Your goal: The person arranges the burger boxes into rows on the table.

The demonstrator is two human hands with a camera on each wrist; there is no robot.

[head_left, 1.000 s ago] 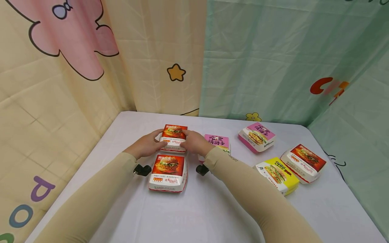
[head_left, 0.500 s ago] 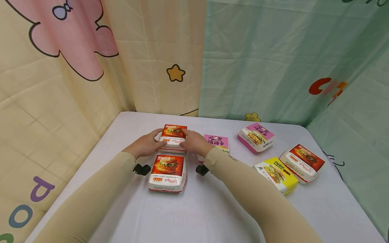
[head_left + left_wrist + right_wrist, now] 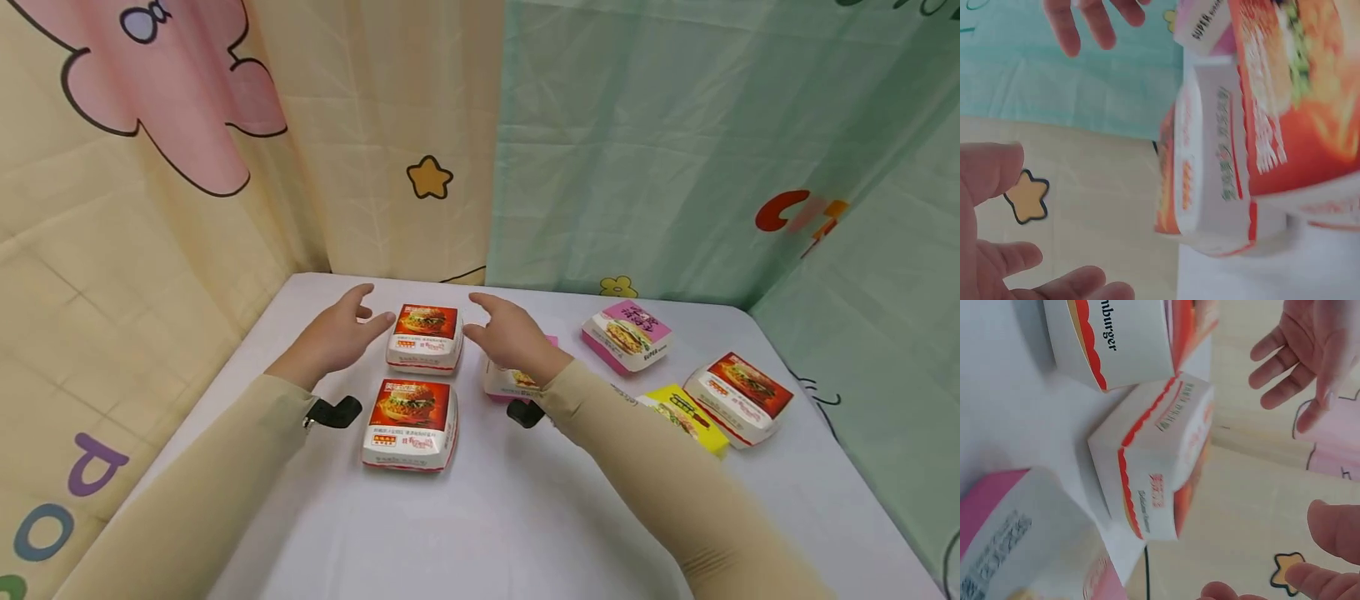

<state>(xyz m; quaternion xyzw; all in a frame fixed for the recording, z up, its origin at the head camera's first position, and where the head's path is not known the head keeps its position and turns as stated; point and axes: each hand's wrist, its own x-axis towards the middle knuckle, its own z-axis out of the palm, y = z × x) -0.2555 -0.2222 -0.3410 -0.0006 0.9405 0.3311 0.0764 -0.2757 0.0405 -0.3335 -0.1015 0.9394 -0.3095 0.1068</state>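
A red-topped burger box [image 3: 424, 337] sits at the far left of the white table [image 3: 480, 517], with a second, matching red box [image 3: 409, 423] just in front of it. My left hand [image 3: 341, 331] hovers open to the left of the far box, fingers spread, touching nothing. My right hand [image 3: 504, 327] hovers open to the right of it, above a pink box [image 3: 504, 381] that it partly hides. In the left wrist view the far red box [image 3: 1254, 125] fills the right side; in the right wrist view that box [image 3: 1160, 456] stands between both open hands.
A pink-lidded box [image 3: 626, 335] sits at the back, a yellow box [image 3: 688, 415] and another red box [image 3: 742, 398] to the right. Patterned curtains [image 3: 480, 142] close in the table on three sides. Black wrist camera mounts [image 3: 334, 411] hang low over the table.
Both hands have let go of the far red box and lifted apart, fingers spread. The box stays on the table behind the nearer red one.
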